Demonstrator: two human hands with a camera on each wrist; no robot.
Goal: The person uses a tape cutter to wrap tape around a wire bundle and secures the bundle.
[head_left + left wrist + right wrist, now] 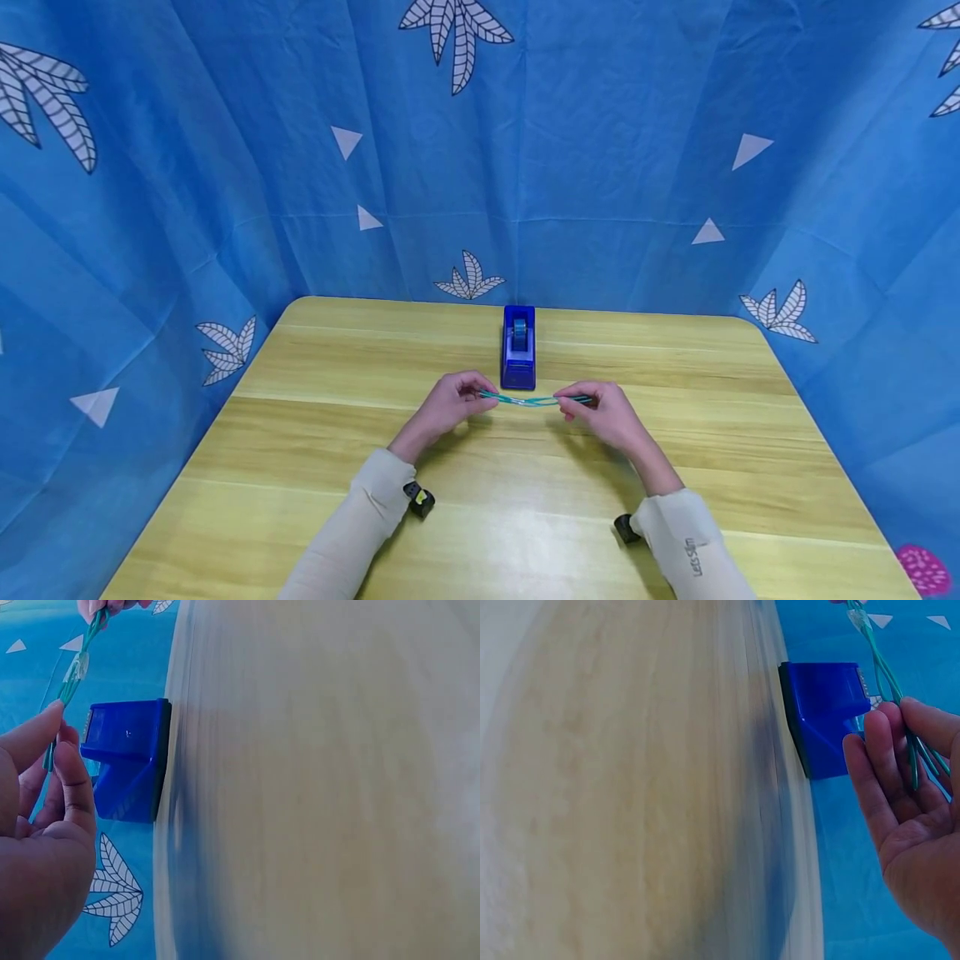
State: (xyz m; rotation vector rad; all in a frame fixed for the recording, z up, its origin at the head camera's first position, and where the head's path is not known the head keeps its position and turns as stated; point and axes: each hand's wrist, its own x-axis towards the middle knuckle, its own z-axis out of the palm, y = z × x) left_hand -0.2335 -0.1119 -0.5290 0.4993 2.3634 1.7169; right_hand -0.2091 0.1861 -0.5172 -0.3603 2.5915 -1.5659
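Note:
A bundle of thin green cords [534,402] is stretched level between both hands, just above the table. Clear tape [77,667] appears wrapped around its middle. At the bundle's left end my left hand [453,403] pinches it between thumb and fingers. My right hand [603,410] pinches the other side, and loose cord ends stick out past the fingers in the right wrist view. Directly beyond the bundle stands a blue tape dispenser [519,375] with a roll of tape [519,333] in it.
Under the hands lies a light wood-grain table [510,533] with rounded far corners. A blue curtain [615,150] with white leaf and triangle prints hangs behind it and along both sides. Small black cameras [418,498] are worn at the cuffs.

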